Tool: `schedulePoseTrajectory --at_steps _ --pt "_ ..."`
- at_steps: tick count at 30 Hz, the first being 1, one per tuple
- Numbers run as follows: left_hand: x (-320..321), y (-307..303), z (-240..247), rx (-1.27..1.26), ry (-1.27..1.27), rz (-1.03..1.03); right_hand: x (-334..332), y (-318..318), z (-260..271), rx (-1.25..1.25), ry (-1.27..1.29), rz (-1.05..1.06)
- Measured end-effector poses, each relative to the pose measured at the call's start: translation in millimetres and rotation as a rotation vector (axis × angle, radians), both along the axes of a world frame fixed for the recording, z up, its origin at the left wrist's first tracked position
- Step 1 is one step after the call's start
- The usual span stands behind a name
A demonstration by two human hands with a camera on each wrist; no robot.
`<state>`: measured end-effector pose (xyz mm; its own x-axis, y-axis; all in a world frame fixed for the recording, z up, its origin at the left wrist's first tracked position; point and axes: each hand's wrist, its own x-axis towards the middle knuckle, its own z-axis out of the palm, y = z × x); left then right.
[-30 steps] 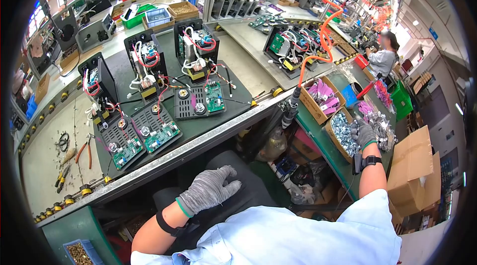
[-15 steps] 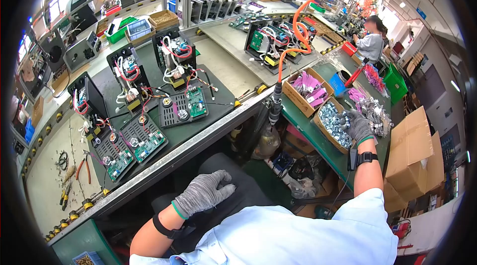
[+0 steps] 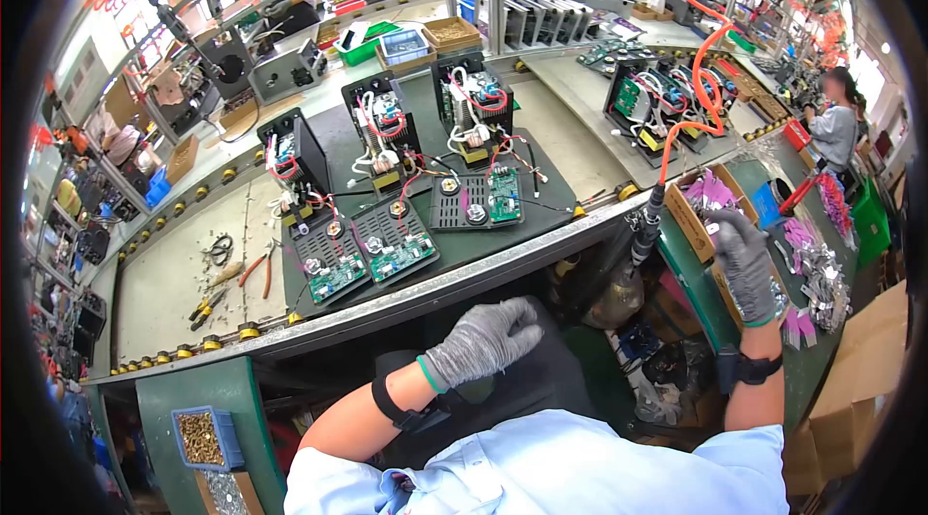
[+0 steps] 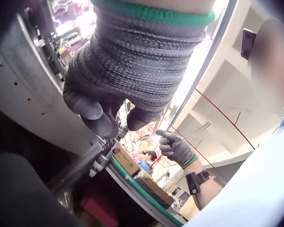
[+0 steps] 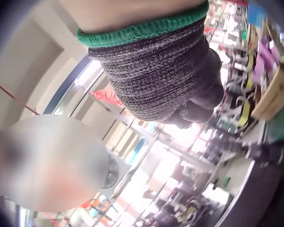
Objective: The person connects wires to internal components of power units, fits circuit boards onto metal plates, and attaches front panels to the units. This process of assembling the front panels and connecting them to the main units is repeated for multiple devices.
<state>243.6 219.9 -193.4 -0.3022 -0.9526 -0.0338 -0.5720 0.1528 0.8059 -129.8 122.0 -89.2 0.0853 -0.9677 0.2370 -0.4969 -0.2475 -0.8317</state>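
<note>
My gloved right hand (image 3: 744,269) is raised over the small-parts boxes at the right, its fingers curled round a small shiny metal part (image 3: 713,228) at the fingertips. Beneath it, largely covered, lies the box of metal parts (image 3: 723,285); the box of purple-wrapped pieces (image 3: 688,225) is just beyond. My gloved left hand (image 3: 483,343) hovers near my lap in front of the bench edge, fingers loosely bent. In the left wrist view the left hand (image 4: 132,66) holds nothing visible. The right wrist view shows the right hand (image 5: 165,75) with bent fingers, their grasp partly hidden.
Several open electronic units with circuit boards (image 3: 401,244) stand on a dark green mat. Pliers (image 3: 256,269) lie left of them. A tool on an orange coiled hose (image 3: 646,233) hangs at the bench edge. A blue bin of brass-coloured parts (image 3: 232,443) sits lower left.
The head view has turned left. My right hand has lifted from the metal parts and moved towards the purple-wrapped pieces, with a small part at its fingertips. The left hand stays near my lap.
</note>
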Motion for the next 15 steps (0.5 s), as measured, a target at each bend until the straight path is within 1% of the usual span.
schedulePoseTrajectory --at_steps 1,2,4,6,7,8,10,11,12,13,14,15 --pt "0 -7 6 0.001 -0.012 0.015 25 -3 4 0.014 0.027 0.052" --pt "2 -13 12 -0.044 -0.022 0.072 44 -16 -4 -0.106 0.087 0.155" --pt "8 -19 22 -0.138 -0.052 0.215 77 -44 -22 0.060 -0.004 0.254" --pt "19 -12 27 -0.136 0.015 0.252 118 -59 -31 0.024 0.012 0.380" --pt "25 -2 46 -0.068 -0.089 0.276 139 -57 -32 -0.121 0.026 0.448" --pt "34 9 48 -0.101 -0.168 0.312 156 -55 -29 -0.169 0.113 0.503" --pt "62 34 52 -0.128 -0.218 0.451 180 -42 -34 -0.051 -0.078 0.655" --pt "79 45 58 -0.106 -0.260 0.599 185 -38 -35 0.006 -0.061 0.712" --pt "96 56 74 -0.047 -0.268 0.736 189 -36 -39 0.062 -0.040 0.763" --pt "117 63 75 -0.143 -0.229 0.855 193 -37 -50 0.068 -0.102 0.844" --pt "137 70 79 -0.031 -0.377 1.003 200 -38 -64 0.053 -0.175 0.888" --pt "141 75 85 -0.028 -0.420 1.077 205 -35 -75 0.120 -0.158 0.892"
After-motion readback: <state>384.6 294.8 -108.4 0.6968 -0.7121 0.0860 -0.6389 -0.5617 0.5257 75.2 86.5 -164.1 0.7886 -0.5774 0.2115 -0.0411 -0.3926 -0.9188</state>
